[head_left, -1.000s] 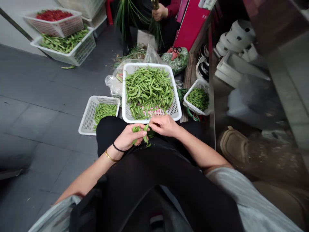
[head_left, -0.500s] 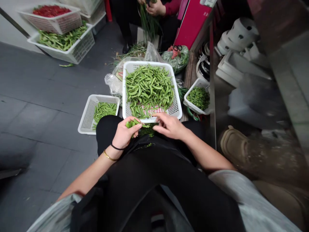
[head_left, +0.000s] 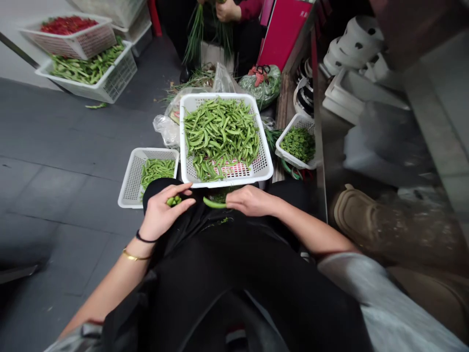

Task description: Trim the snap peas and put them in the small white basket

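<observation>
Several snap pea pods (head_left: 173, 200) lie in the curled fingers of my left hand (head_left: 161, 208), whose thumb and forefinger are spread apart. My right hand (head_left: 249, 200) pinches one pea pod (head_left: 214, 203) by its end, and the pod points left across the gap between my hands. Just beyond them a large white basket (head_left: 269, 168) rests by my knees, heaped with green pea pods (head_left: 223, 129). To the left, a smaller white basket (head_left: 128, 183) on the floor holds more pods (head_left: 157, 171).
On the right stands a basket of leafy greens (head_left: 298, 145) beside a metal shelf with white containers (head_left: 348, 98). Stacked baskets of red peppers (head_left: 68, 24) and green pods (head_left: 86, 66) are at the back left. Opposite, a person's hand (head_left: 229, 10) holds long green stalks (head_left: 196, 36).
My hands have drawn apart, the left one moving left and slightly down with its pods. A single pod is now in my right hand, which was open before.
</observation>
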Action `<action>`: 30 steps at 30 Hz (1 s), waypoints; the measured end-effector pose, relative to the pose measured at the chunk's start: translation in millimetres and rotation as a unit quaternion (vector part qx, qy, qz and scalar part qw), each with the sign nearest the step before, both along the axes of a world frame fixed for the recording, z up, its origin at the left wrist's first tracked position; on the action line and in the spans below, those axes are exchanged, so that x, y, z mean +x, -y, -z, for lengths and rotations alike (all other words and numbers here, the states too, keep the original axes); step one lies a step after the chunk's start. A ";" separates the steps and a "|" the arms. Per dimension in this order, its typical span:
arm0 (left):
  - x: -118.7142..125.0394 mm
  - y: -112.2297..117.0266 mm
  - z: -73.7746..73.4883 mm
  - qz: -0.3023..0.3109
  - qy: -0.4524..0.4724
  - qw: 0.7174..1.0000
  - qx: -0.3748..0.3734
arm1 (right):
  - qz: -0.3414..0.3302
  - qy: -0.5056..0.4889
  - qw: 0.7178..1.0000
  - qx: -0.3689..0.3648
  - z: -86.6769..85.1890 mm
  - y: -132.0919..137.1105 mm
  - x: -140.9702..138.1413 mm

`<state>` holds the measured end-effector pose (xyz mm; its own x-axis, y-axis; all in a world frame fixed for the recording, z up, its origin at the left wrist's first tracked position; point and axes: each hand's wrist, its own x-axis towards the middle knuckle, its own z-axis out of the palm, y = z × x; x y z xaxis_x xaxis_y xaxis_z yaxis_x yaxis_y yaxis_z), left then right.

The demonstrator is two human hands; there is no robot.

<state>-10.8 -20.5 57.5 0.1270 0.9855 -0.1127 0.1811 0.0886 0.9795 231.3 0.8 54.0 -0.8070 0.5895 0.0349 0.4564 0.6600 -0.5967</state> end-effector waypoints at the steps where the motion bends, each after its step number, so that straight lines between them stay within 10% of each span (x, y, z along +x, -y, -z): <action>1: -1.2 -2.1 -7.3 0.051 -0.028 0.998 0.028 | -0.040 0.024 0.999 0.010 -1.9 0.6 0.8; 5: 18.1 -5.0 -14.9 0.268 -0.050 0.962 0.024 | -0.077 0.014 0.994 0.077 -7.8 -0.4 -10.8; 11: 38.8 -6.4 14.7 0.032 0.190 0.972 -0.131 | 0.146 -0.054 0.977 0.144 1.5 -1.0 -15.6; 15: 12.1 -24.9 25.2 -0.124 0.324 0.926 -0.147 | 0.124 -0.037 0.991 0.040 -0.1 -0.7 26.2; 20: -5.0 -38.6 30.8 -0.084 0.391 0.896 -0.194 | 0.025 0.200 0.969 -0.145 -4.6 -47.5 51.6; 24: 7.6 -37.4 34.9 0.004 0.382 0.893 -0.240 | 0.123 0.414 0.902 -0.014 28.6 -109.2 11.9; 30: 9.1 -34.5 35.7 0.054 0.404 0.876 -0.259 | 0.074 0.467 0.881 -0.016 71.5 -148.7 -20.7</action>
<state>-1.7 13.9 21.8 0.4609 0.8063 -0.3706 -0.5169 0.5834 0.6265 210.6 149.4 -17.5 -0.3890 0.6789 -0.6227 0.8375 0.5423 0.0680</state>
